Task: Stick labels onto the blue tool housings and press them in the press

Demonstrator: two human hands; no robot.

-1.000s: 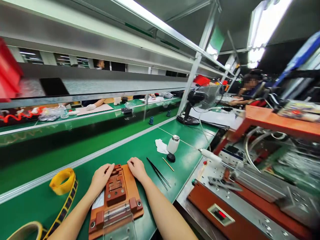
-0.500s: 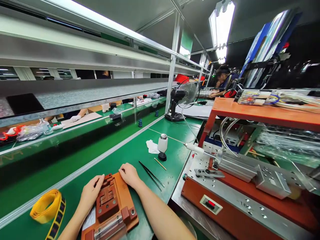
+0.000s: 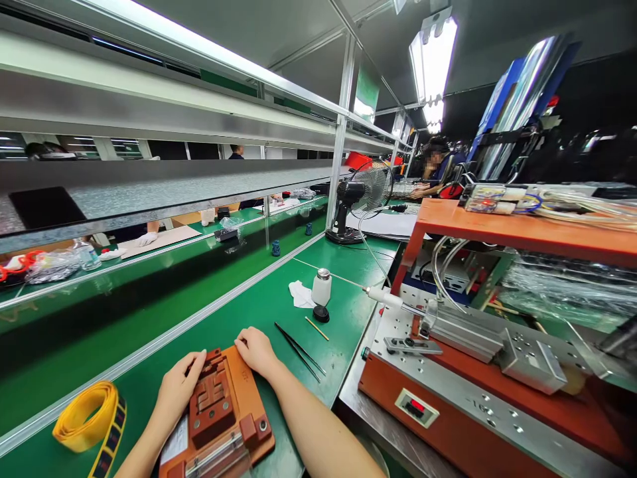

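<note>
A reddish-brown jig (image 3: 251,392) lies on the green worktop in front of me, with a raised block bearing slots and round metal inserts, and a clear strip at its near side. My left hand (image 3: 180,384) holds its left edge, thumb along the upper side and the other fingers curled down. At the far right corner, my right hand (image 3: 255,350) grips the edge with bent fingers, their tips partly hidden. Left of the jig is a yellow coiled tape (image 3: 85,413) with dark patterned squares. Black tweezers (image 3: 299,352) and a thin wooden stick (image 3: 317,328) lie right of my right hand.
A white bottle (image 3: 321,289), black cap (image 3: 321,313) and crumpled tissue (image 3: 301,294) stand farther back. A black fan (image 3: 347,206) is beside the metal post. A brown-and-metal machine (image 3: 438,392) borders the right side. Beyond the divider, a gloved hand (image 3: 147,238) rests on cardboard.
The view has shifted slightly, so the machine and bench items appear a little farther left. Both my hands keep the same hold on the jig.
</note>
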